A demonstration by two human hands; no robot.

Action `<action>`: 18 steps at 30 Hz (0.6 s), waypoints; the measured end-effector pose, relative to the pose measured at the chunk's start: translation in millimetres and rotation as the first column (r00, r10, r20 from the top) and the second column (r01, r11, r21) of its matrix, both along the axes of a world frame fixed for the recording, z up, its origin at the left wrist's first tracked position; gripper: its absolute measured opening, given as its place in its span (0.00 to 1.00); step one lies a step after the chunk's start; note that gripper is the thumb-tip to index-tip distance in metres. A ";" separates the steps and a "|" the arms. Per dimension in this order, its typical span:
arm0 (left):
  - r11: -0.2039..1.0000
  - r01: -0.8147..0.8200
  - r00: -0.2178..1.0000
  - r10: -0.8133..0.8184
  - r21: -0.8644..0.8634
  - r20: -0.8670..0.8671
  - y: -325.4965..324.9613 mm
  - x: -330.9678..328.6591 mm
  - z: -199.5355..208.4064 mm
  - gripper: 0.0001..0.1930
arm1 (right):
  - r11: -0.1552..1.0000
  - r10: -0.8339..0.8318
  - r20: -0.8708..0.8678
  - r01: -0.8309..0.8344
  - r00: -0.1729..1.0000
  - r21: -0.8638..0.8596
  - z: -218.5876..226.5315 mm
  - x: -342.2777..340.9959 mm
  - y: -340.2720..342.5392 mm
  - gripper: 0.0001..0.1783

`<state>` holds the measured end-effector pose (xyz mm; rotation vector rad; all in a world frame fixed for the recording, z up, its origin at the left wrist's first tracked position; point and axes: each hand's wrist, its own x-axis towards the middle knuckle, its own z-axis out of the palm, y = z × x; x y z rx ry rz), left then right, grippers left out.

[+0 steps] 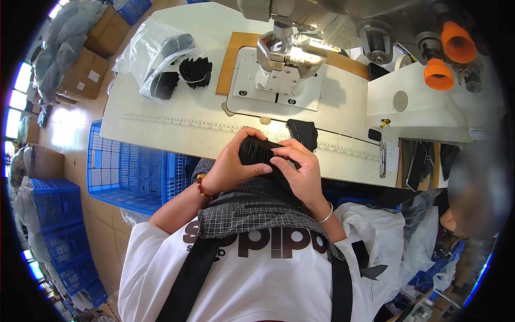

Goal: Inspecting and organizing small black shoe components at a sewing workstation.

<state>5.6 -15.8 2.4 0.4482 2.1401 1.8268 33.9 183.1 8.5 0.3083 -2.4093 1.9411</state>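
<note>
Close to the table's front edge, both my hands hold a stack of black fabric pieces [254, 152], its many thin layers fanned out on edge. My left hand [234, 167] curves around the stack's left side, thumb across the front. On the right side, my right hand [300, 170] pinches the layers between thumb and fingers. Just beyond my right hand, a separate black fabric piece [302, 134] lies on the white sewing table [177, 140]. Farther back stands the sewing machine [287, 67], its lamp lit over a metal plate.
At the back left are a tied black fabric bundle [195, 72] and a clear plastic bag [138, 59] with more dark pieces. Orange cones [439, 74] hang at the upper right. Metal snips [382, 158] lie near an open compartment [407, 155]. A blue crate [126, 180] stands below left.
</note>
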 end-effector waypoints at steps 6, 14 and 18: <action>0.999 0.023 1.000 -0.023 0.040 0.013 -0.1 -1.2 -1.3 0.31 | 0.999 -0.012 -0.025 0.011 1.000 -0.035 -6.9 -0.8 -4.6 0.08; 0.998 0.036 0.998 -0.039 0.057 0.053 -0.8 -1.4 1.1 0.30 | 0.998 -0.020 -0.083 0.024 0.996 0.053 -2.6 -0.2 -2.9 0.07; 1.000 0.012 0.998 -0.013 -0.007 -0.062 1.4 -0.9 0.7 0.29 | 0.999 -0.003 -0.075 0.005 0.997 0.035 2.4 -0.3 -2.7 0.06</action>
